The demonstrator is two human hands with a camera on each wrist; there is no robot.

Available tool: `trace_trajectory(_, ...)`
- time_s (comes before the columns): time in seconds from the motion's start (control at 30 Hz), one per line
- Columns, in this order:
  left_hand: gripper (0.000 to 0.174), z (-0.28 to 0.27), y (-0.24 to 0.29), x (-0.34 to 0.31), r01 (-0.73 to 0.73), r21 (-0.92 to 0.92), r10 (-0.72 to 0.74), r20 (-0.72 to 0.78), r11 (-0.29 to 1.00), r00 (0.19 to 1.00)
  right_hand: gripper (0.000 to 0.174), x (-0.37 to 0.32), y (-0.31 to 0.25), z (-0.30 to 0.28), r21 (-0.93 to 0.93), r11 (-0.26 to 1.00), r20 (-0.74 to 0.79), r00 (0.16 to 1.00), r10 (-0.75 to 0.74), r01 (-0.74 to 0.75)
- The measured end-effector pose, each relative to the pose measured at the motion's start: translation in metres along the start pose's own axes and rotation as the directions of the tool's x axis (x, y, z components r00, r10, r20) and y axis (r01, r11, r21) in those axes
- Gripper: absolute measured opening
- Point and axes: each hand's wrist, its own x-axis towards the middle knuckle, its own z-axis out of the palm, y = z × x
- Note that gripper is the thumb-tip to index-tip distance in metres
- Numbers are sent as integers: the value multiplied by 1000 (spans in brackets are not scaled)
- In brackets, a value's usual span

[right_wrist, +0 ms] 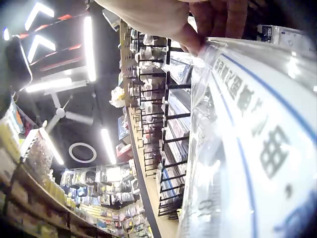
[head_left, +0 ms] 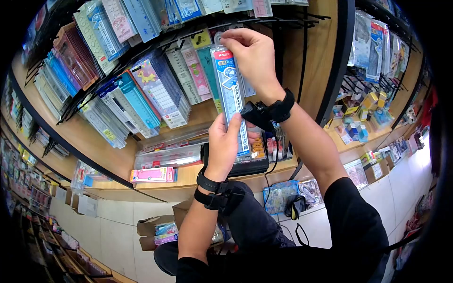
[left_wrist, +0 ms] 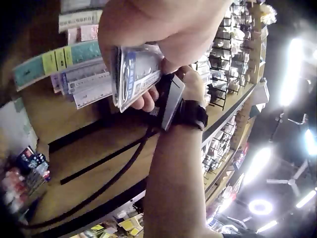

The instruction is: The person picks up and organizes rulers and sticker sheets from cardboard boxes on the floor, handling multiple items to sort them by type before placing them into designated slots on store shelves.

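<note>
A long blue-and-white ruler pack with a red label at its top stands upright in front of the shelf. My left hand grips its lower part, thumb lying across the front. At the top end, my right hand pinches the pack by its clear hanging tab. From the left wrist, the pack shows as several clear sleeves stacked together, with the right hand's fingertips beyond them. Close up in the right wrist view, the clear plastic of the pack fills the right side.
Packaged rulers hang in rows on black hooks to the left. A pink box lies on the shelf ledge below. An open carton stands on the floor by the person's knee. A black cable hangs down from the right wrist.
</note>
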Motion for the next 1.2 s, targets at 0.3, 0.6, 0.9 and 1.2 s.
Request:
trace_trajectory(0.3, 23, 3, 2, 6, -9, -13, 9, 42, 1000, 999, 17, 6, -3, -5, -161, 987, 55, 998, -6, 15)
trace_trajectory(0.6, 23, 2, 3, 12, -15, -19, 16, 59, 1000, 998, 17, 8, -10, -4, -346, 937, 26, 999, -38, 44)
trace_trajectory(0.9, 24, 0, 6, 13, 29, -53, -24, 96, 998, 995, 15, 5, -8, -5, -523, 821, 118, 974, -195, 228)
trace_trajectory(1.2, 26, -7, -4, 25, 42, -57, -39, 53, 997, 998, 34, -3, -6, -6, -561, 813, 164, 983, -79, 159)
